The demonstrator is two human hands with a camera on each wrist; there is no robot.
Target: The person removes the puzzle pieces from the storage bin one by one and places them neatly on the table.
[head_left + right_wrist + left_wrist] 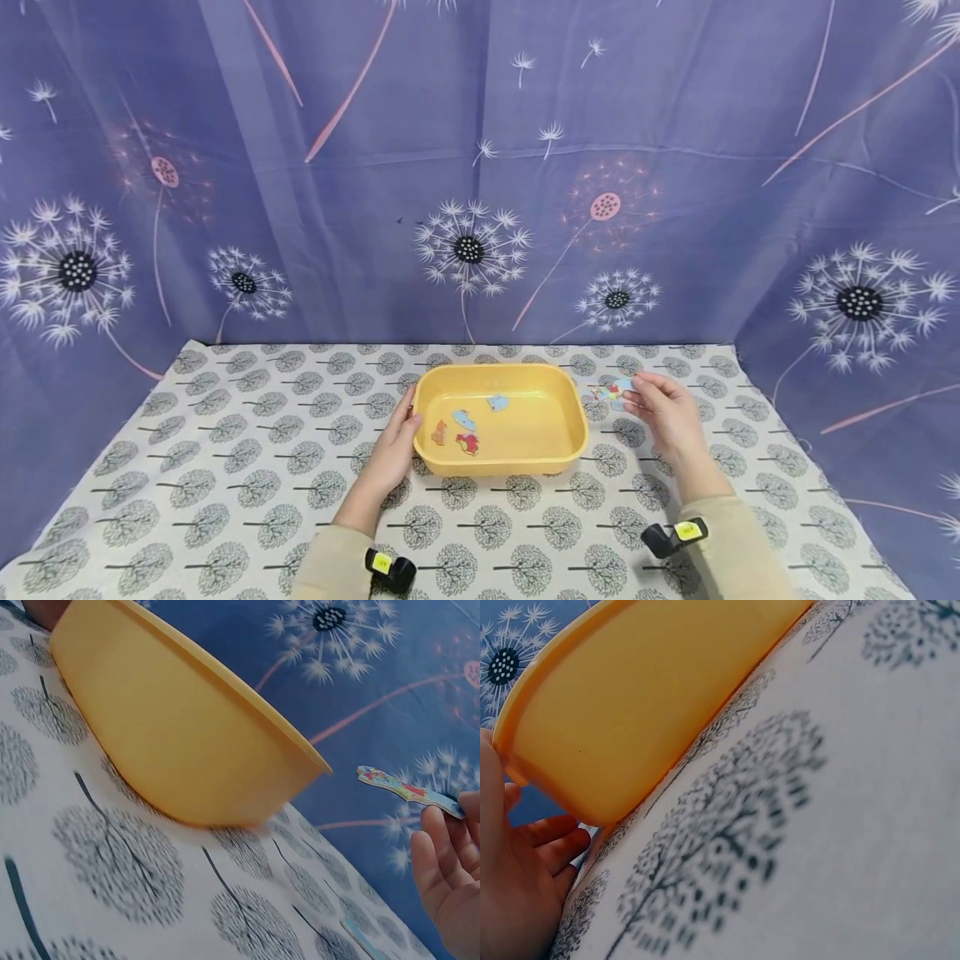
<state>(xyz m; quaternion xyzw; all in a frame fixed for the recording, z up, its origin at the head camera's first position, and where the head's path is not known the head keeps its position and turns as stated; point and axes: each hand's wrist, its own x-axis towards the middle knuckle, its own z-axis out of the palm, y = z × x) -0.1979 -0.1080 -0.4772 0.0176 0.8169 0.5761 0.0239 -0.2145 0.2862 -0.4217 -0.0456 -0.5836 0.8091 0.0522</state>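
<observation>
A yellow plastic basin (501,463) sits on the cloth, and several small flat cutout pieces lie inside it: a red one (467,443), an orange one (439,432) and two light blue ones (497,403). My left hand (395,442) holds the basin's left end, thumb at the rim and other fingers by the outer wall. Off the basin's right end, my right hand (667,417) pinches a thin, colourfully printed cutout piece (409,791) between thumb and fingers. That piece is raised above the cloth, its far end pointing toward the basin.
White cloth with grey tree prints (300,458) covers the table. Another flat piece with a light blue edge (360,939) lies on it below the right hand. A purple dandelion curtain (480,167) hangs behind and along both sides.
</observation>
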